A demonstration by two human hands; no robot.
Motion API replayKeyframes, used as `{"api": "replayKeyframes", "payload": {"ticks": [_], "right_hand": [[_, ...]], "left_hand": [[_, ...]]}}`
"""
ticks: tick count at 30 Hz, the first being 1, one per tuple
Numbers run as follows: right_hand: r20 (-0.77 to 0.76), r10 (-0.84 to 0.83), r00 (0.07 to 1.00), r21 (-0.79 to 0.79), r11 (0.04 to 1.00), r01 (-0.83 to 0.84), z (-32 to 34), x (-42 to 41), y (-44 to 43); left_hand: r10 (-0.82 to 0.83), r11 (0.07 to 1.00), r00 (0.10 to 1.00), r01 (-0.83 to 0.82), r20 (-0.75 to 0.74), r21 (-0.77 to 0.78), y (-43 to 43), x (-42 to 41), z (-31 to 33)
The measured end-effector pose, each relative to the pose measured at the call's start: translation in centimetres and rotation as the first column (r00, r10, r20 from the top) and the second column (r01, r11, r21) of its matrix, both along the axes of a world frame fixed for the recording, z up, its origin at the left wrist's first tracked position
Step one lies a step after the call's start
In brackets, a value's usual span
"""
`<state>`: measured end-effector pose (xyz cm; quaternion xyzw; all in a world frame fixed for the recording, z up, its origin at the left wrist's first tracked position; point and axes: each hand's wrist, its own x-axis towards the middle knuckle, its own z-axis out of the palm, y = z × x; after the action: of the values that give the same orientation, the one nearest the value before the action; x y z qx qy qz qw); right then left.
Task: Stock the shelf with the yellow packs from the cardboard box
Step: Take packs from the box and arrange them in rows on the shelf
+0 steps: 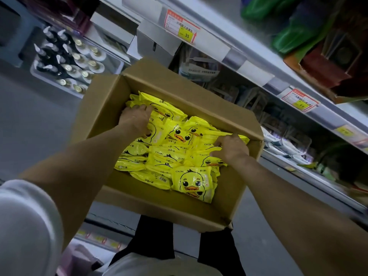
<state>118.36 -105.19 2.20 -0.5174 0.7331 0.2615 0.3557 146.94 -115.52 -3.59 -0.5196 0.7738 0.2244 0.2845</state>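
An open cardboard box (99,116) sits below me, filled with several yellow packs (191,182) printed with a cartoon duck. Both my hands are inside it. My left hand (135,120) curls its fingers round yellow packs at the box's far left side. My right hand (231,147) grips yellow packs near the box's right wall, fingers tucked in among them. The shelf (249,62) runs diagonally at the upper right, with price tags on its edge.
Pouches and packaged goods (278,140) stand on the lower shelf right of the box. Green bags (294,30) and a red-brown box lie on the upper shelf. A tray of dark bottles (65,60) stands at the upper left. Grey floor lies to the left.
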Motion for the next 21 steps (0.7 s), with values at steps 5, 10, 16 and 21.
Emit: {"api": "replayKeyframes", "payload": {"ticks": [5,10,16,21], "right_hand": [[-0.040,0.180,0.983,-0.009,0.984,-0.180,-0.9,0.0,0.8],[-0.165,0.298,0.940,-0.042,0.950,-0.309,-2.1,0.4,1.4],[-0.233,0.311,0.922,-0.086,0.937,-0.338,-3.2,0.3,1.5],[0.001,0.229,0.973,-0.147,0.963,-0.227,-1.6,-0.3,2.3]], "left_hand": [[-0.125,0.990,0.984,0.133,0.130,-0.049,-0.2,-0.1,0.7],[-0.193,0.968,0.966,0.216,0.174,-0.127,0.8,-0.2,1.6],[0.112,0.979,0.988,-0.093,-0.102,0.180,4.0,0.3,2.9],[0.339,0.916,0.905,-0.254,-0.258,0.312,8.3,-0.7,4.8]]}}
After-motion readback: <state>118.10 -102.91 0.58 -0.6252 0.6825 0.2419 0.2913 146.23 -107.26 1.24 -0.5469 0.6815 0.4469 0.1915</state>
